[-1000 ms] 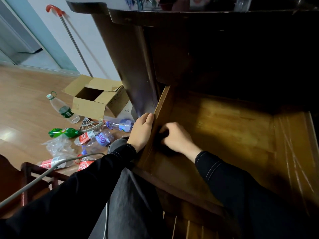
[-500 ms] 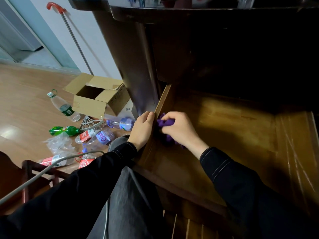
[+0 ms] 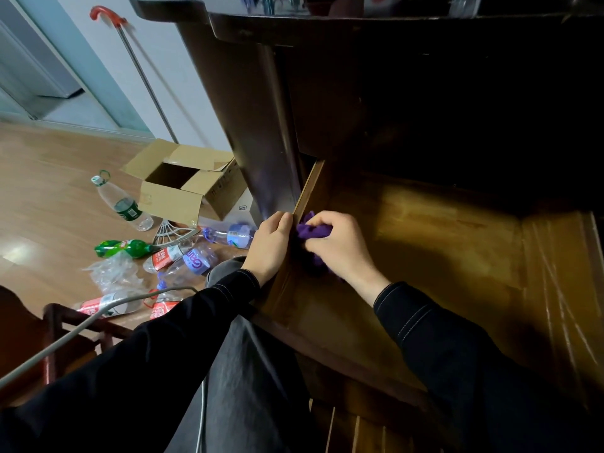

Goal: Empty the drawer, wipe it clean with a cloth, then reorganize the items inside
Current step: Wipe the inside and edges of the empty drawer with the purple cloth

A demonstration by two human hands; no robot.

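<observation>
The wooden drawer (image 3: 441, 243) is pulled out of the dark desk and holds nothing but my hand and the cloth. My right hand (image 3: 340, 246) grips a bunched purple cloth (image 3: 312, 232) against the inside of the drawer's left wall. My left hand (image 3: 269, 245) holds that left wall from outside, fingers curled over its top edge. Strips of clear tape shine on the drawer's right side (image 3: 555, 282).
Several plastic bottles (image 3: 183, 256) and a clear bag (image 3: 111, 273) lie on the wooden floor to the left, beside an open cardboard box (image 3: 183, 188). A long pole with a red handle (image 3: 137, 70) leans on the wall. A dark wooden chair (image 3: 55, 335) stands at lower left.
My right hand has moved the cloth up along the drawer's left wall, from low in the corner to near the top edge. The left hand keeps its hold.
</observation>
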